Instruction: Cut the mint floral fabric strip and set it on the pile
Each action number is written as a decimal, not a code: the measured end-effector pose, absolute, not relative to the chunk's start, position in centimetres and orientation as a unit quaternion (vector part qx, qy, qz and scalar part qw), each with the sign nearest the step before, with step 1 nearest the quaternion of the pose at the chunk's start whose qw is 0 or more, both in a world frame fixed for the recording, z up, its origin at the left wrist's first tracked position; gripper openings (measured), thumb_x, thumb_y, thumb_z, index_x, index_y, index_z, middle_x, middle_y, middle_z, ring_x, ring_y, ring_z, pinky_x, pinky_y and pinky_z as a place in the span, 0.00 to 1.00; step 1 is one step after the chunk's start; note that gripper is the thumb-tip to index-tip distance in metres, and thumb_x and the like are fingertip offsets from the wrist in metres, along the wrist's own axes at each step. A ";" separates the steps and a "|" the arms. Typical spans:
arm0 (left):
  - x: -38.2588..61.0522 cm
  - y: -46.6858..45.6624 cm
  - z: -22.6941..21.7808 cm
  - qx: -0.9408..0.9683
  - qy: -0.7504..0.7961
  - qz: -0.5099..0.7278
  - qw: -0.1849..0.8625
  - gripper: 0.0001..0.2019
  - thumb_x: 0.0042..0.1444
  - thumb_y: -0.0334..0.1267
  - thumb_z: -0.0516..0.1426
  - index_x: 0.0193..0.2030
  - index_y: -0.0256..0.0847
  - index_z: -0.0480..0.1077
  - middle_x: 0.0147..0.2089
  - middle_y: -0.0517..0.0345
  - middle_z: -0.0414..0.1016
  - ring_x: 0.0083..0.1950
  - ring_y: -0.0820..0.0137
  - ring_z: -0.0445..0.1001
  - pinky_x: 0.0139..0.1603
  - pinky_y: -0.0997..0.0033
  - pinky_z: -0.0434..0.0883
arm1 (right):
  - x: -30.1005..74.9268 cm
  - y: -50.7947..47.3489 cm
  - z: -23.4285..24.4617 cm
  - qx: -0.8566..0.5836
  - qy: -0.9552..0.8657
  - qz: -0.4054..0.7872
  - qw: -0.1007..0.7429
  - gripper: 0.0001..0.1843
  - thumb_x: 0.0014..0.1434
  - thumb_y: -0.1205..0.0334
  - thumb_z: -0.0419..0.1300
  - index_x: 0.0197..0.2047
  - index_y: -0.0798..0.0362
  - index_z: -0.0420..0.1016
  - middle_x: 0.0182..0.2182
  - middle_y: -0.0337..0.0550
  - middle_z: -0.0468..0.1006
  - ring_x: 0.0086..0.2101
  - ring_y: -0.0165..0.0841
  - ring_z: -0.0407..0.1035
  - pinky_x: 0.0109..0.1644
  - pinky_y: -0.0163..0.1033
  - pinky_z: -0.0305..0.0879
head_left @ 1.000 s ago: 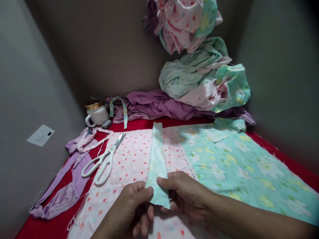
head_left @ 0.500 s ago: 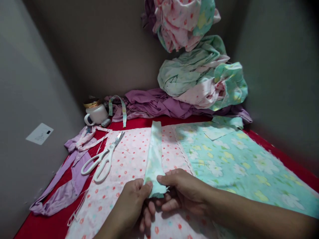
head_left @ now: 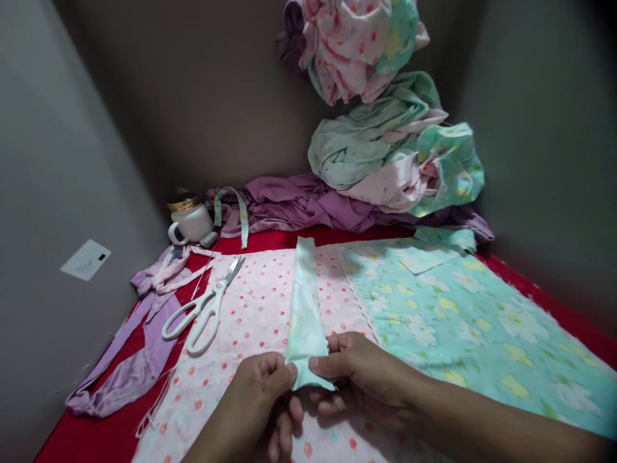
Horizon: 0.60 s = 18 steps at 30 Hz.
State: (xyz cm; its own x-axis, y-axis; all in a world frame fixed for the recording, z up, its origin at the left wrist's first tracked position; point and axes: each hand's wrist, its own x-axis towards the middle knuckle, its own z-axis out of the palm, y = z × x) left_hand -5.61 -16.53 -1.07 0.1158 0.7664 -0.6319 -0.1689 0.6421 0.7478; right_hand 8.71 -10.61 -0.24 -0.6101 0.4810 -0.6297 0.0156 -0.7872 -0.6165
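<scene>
Both hands pinch the near end of a mint strip (head_left: 304,308) that runs away from the person, lying along the pink cloth (head_left: 250,321). The left hand (head_left: 258,402) nips the strip's left corner between thumb and forefinger, its other fingers curled below; the right hand (head_left: 357,376) nips the right corner the same way, thumb on top. The two thumbs sit close together, nearly touching, and the strip's end is folded or bunched between them, though the view is too soft to tell which. The pink cloth is spread flat on a red table (head_left: 91,437), and a mint floral cloth (head_left: 463,321) lies just beside it on the right, their edges meeting under the right hand. White scissors (head_left: 202,308) rest shut on the pink cloth's left edge, well to the left of the hands. Beyond them stands a white mug (head_left: 193,222) with a gold lid, and purple scraps (head_left: 139,347) trail along the table's left side. Crumpled cloths (head_left: 385,154) are heaped against the far wall.
</scene>
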 end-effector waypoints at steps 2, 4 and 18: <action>-5.7 -16.7 -1.2 0.255 0.575 0.338 0.700 0.19 0.47 0.52 0.56 0.25 0.36 0.60 0.16 0.59 0.69 0.10 0.80 0.63 0.06 0.87 0.54 | 8.5 -10.6 -0.2 -0.421 -0.286 0.851 0.133 0.03 0.49 0.73 0.57 0.26 0.62 0.70 0.17 0.38 0.68 0.18 0.24 0.66 0.22 0.28 0.68; -5.7 -16.9 -1.4 0.250 0.567 0.345 0.705 0.19 0.47 0.52 0.56 0.25 0.36 0.60 0.16 0.59 0.69 0.10 0.79 0.63 0.07 0.87 0.54 | 8.3 -10.5 -0.2 -0.424 -0.278 0.853 0.122 0.03 0.50 0.71 0.57 0.27 0.62 0.70 0.17 0.39 0.69 0.18 0.25 0.67 0.23 0.28 0.68; -6.8 -11.4 0.1 0.383 0.696 0.226 0.563 0.17 0.55 0.43 0.50 0.18 0.38 0.60 0.08 0.66 0.56 0.08 0.78 0.54 0.09 0.79 0.46 | 7.5 -11.1 -0.9 -0.409 -0.273 0.863 0.118 0.14 0.46 0.64 0.61 0.37 0.54 0.63 0.21 0.36 0.69 0.22 0.34 0.73 0.20 0.30 0.62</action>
